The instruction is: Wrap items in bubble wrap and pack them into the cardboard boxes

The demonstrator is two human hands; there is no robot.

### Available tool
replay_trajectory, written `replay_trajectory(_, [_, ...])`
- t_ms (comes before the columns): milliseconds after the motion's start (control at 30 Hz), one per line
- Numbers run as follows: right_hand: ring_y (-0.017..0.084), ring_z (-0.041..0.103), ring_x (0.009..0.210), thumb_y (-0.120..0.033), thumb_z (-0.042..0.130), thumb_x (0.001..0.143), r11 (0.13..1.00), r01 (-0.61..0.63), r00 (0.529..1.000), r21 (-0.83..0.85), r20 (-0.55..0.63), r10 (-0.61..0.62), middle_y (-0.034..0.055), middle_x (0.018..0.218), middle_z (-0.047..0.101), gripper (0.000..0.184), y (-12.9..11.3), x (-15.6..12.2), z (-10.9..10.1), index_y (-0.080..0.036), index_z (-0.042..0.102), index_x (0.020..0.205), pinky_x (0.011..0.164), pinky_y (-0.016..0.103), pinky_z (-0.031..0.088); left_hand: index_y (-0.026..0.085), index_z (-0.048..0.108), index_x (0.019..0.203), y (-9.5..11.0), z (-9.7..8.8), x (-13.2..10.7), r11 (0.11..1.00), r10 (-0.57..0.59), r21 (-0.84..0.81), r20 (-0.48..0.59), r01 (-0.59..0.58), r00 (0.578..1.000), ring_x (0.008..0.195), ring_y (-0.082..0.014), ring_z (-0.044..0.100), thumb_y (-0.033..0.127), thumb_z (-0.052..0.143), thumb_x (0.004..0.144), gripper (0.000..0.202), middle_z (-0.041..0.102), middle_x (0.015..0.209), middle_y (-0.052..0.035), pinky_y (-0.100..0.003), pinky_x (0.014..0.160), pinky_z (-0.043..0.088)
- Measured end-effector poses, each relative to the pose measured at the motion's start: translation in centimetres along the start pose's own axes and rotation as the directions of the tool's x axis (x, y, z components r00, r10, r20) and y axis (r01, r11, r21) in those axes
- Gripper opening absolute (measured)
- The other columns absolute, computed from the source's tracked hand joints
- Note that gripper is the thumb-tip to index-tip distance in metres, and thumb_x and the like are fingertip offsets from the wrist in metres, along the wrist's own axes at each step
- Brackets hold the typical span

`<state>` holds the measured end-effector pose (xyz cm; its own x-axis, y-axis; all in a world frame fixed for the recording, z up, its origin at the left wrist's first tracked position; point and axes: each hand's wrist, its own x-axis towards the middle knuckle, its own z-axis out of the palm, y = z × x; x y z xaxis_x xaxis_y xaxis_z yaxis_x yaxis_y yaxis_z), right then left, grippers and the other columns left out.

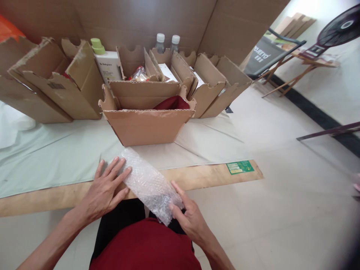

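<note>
A strip of clear bubble wrap (150,180) lies slantwise over the table's wooden front edge, its lower end hanging past it above my lap. My left hand (108,185) is open, fingers spread, with fingertips at the strip's left side. The lower right end of the bubble wrap is between the thumb and fingers of my right hand (187,213); the other fingers are partly hidden. Whether anything is wrapped inside, I cannot tell. Just beyond the strip stands a cardboard box (149,127) with something dark red inside.
Behind it, several cardboard holders (84,86) line the table, one with a red-and-clear packet (140,74). A green-capped white bottle (107,65) and two clear bottles (160,43) stand among them. A pale green cloth (70,150) covers the table. At right are a folding chair (270,56) and fan (341,28).
</note>
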<state>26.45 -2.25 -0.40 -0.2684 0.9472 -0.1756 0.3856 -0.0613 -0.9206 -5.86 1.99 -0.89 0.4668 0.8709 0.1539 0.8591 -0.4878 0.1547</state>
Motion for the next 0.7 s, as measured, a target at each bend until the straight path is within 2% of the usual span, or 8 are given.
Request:
replay_trajectory(67, [0.015, 0.065, 0.066, -0.025, 0.055, 0.096, 0.999, 0.050, 0.996, -0.001, 0.077, -0.050, 0.0015, 0.094, 0.077, 0.056, 0.0, -0.3, -0.1, -0.027, 0.052, 0.152, 0.062, 0.025, 0.055, 0.022, 0.049, 0.152, -0.6, -0.2, -0.2, 0.999, 0.037, -0.014, 0.035, -0.037, 0.999, 0.158, -0.0318, 0.025, 0.032, 0.049, 0.097, 0.055, 0.034, 0.168, -0.0129, -0.057, 0.128, 0.003])
replay_trajectory(200, [0.019, 0.073, 0.090, -0.022, 0.053, 0.097, 0.983, 0.180, 0.960, -0.037, 0.223, -0.168, 0.0052, 0.119, 0.077, 0.053, -0.2, -1.5, 1.2, -0.029, 0.056, 0.149, 0.081, 0.028, 0.058, 0.027, 0.047, 0.153, -1.9, 0.0, 0.2, 0.995, 0.087, -0.065, 0.070, -0.082, 0.994, 0.158, -0.0291, 0.026, 0.030, 0.045, 0.100, 0.053, 0.034, 0.168, -0.0080, -0.055, 0.128, 0.001])
replay_trajectory(300, [0.020, 0.073, 0.091, -0.019, 0.051, 0.096, 0.975, 0.215, 0.940, -0.065, 0.285, -0.188, 0.0049, 0.107, 0.080, 0.040, -1.0, -2.4, 2.9, -0.027, 0.071, 0.131, 0.087, 0.030, 0.056, 0.027, 0.049, 0.151, -2.1, -0.1, 0.6, 0.992, 0.087, -0.098, 0.041, -0.083, 0.995, 0.158, -0.0293, 0.024, 0.030, 0.045, 0.101, 0.051, 0.035, 0.168, -0.0077, -0.055, 0.128, 0.001])
replay_trajectory(367, [0.020, 0.073, 0.086, -0.019, 0.056, 0.092, 0.983, 0.179, 0.941, -0.033, 0.297, -0.162, 0.0040, 0.099, 0.081, 0.034, -1.6, -2.9, 3.6, -0.024, 0.077, 0.117, 0.089, 0.032, 0.054, 0.024, 0.050, 0.150, -1.7, -0.5, 0.2, 0.989, 0.093, -0.115, 0.002, -0.092, 0.996, 0.159, -0.0316, 0.021, 0.029, 0.048, 0.099, 0.052, 0.035, 0.168, -0.0099, -0.057, 0.128, 0.001])
replay_trajectory(467, [0.021, 0.073, 0.091, -0.020, 0.063, 0.084, 0.994, 0.060, 0.948, 0.086, 0.308, -0.084, 0.0044, 0.104, 0.081, 0.035, -2.4, -3.4, 3.6, -0.023, 0.077, 0.116, 0.094, 0.033, 0.052, 0.020, 0.044, 0.154, 0.3, -1.4, -1.8, 0.977, 0.126, -0.167, -0.058, -0.134, 0.990, 0.159, -0.0343, 0.019, 0.021, 0.050, 0.095, 0.059, 0.036, 0.167, -0.0132, -0.062, 0.128, 0.005])
replay_trajectory(567, [0.023, 0.071, 0.101, -0.028, 0.065, 0.085, 0.981, -0.048, 0.948, 0.185, 0.319, -0.014, 0.0054, 0.112, 0.078, 0.035, -2.6, -3.6, 3.1, -0.024, 0.075, 0.118, 0.096, 0.034, 0.051, 0.018, 0.040, 0.156, 3.4, -1.6, -5.0, 0.962, 0.143, -0.217, -0.120, -0.167, 0.982, 0.157, -0.0372, 0.023, 0.007, 0.051, 0.088, 0.069, 0.038, 0.165, -0.0158, -0.067, 0.126, 0.014])
replay_trajectory(633, [0.024, 0.069, 0.098, -0.037, 0.066, 0.087, 0.967, -0.081, 0.942, 0.243, 0.336, -0.006, 0.0061, 0.109, 0.076, 0.035, -2.3, -3.6, 3.2, -0.024, 0.073, 0.118, 0.092, 0.036, 0.052, 0.017, 0.046, 0.151, 5.6, -0.9, -6.9, 0.955, 0.144, -0.235, -0.162, -0.180, 0.976, 0.156, -0.0400, 0.027, 0.002, 0.054, 0.086, 0.068, 0.039, 0.164, -0.0182, -0.068, 0.123, 0.020])
replay_trajectory(700, [0.022, 0.068, 0.094, -0.043, 0.066, 0.088, 0.941, -0.089, 0.927, 0.326, 0.374, -0.042, 0.0066, 0.106, 0.074, 0.036, -2.1, -3.6, 3.6, -0.022, 0.071, 0.117, 0.087, 0.036, 0.053, 0.017, 0.055, 0.142, 7.4, 0.1, -7.9, 0.949, 0.129, -0.253, -0.230, -0.187, 0.965, 0.152, -0.0387, 0.036, -0.002, 0.057, 0.084, 0.061, 0.050, 0.156, -0.0195, -0.065, 0.121, 0.028])
